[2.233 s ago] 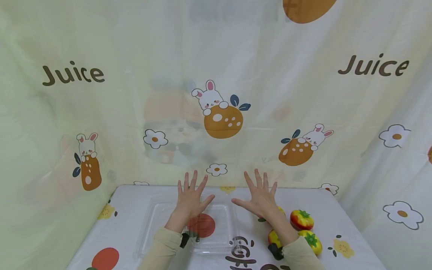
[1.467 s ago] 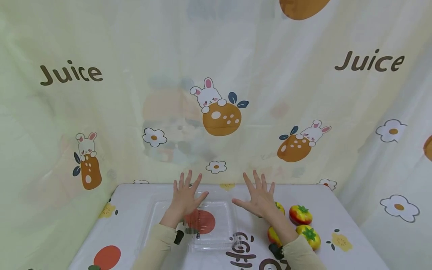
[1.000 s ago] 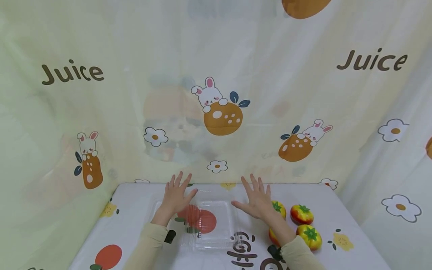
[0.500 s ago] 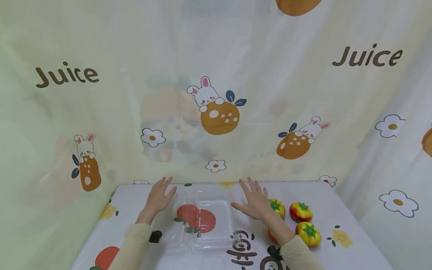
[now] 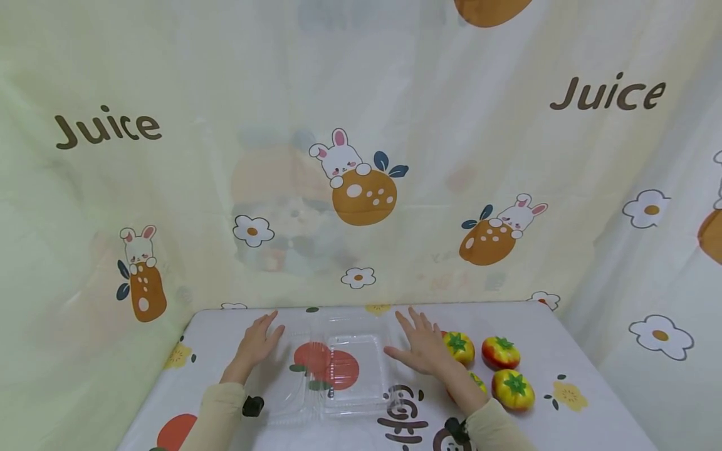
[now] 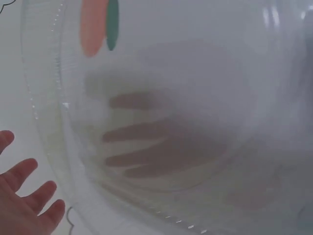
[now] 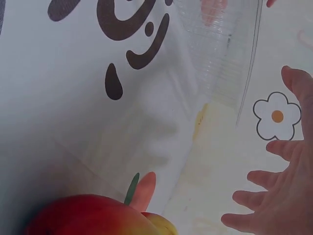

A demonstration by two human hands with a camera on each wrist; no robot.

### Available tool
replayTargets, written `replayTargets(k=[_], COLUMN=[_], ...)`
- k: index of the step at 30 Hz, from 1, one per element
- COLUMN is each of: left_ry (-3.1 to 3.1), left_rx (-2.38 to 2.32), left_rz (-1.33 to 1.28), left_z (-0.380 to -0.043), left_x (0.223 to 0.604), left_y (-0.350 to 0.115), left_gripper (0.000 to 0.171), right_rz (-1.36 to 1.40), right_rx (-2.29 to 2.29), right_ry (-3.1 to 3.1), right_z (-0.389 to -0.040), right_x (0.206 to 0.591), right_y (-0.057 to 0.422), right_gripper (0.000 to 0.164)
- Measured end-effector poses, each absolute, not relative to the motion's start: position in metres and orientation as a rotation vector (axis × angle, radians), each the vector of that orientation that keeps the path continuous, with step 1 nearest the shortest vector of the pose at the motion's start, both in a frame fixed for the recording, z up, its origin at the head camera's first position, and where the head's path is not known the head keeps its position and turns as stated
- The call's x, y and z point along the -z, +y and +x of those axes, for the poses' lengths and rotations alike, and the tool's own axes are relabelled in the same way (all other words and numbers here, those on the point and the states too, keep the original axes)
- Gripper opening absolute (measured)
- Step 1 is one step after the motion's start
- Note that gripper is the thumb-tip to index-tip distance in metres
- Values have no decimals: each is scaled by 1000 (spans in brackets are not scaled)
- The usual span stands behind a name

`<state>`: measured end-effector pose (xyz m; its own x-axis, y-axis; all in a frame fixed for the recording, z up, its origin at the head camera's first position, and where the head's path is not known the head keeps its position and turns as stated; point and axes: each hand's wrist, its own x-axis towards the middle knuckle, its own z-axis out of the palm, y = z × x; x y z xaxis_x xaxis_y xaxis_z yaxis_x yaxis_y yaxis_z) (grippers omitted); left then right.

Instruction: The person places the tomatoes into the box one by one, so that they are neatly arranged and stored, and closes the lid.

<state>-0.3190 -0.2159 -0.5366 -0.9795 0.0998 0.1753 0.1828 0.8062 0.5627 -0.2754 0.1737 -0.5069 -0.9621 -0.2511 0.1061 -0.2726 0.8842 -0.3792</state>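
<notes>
A clear plastic clamshell box (image 5: 388, 369) lies unfolded on the table, one half (image 5: 282, 391) to the left of the other. My left hand (image 5: 256, 343) is over the left half's outer edge, fingers spread and holding nothing. In the left wrist view the hand (image 6: 24, 200) appears beside the box's ridged rim (image 6: 56, 98); whether it touches is unclear. Between the box and several red-and-yellow toy fruits (image 5: 501, 352) with green leafy tops, my right hand (image 5: 422, 347) has its fingers spread, holding nothing. My right forearm partly hides one fruit (image 5: 478, 382).
A white cloth (image 5: 541, 338) printed with fruit, flowers and lettering covers the table. Behind it hangs a cream curtain (image 5: 440, 156) with rabbit prints, and more curtain encloses both sides. Each wrist carries a small black device (image 5: 253, 406).
Both hands have come down toward the table. The left hand has moved left, uncovering more of the box. The right hand has shifted slightly, showing more of the fruits. Nothing was grasped.
</notes>
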Motion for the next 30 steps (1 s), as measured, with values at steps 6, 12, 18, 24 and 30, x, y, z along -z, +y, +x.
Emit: replayTargets(k=[6, 12, 18, 24, 30], left_ry=[-2806, -2794, -2797, -2754, -2717], left_rx=[863, 810, 967, 1097, 1230], left_rz=[-198, -143, -139, -136, -145], left_z=[-322, -323, -326, -327, -323], left_x=[550, 551, 553, 560, 565], left_y=[-219, -225, -232, -242, -248], left_gripper=[51, 52, 52, 50, 52], right_rz=[432, 411, 389, 360, 384], right_rx=[-633, -601, -598, -573, -577], right_ry=[-2994, -2996, -3001, -3010, -3003], right_z=[-274, -274, -275, -280, -281], right_x=[507, 506, 505, 509, 504], right_y=[175, 178, 185, 198, 216], right_gripper=[84, 83, 84, 84, 82])
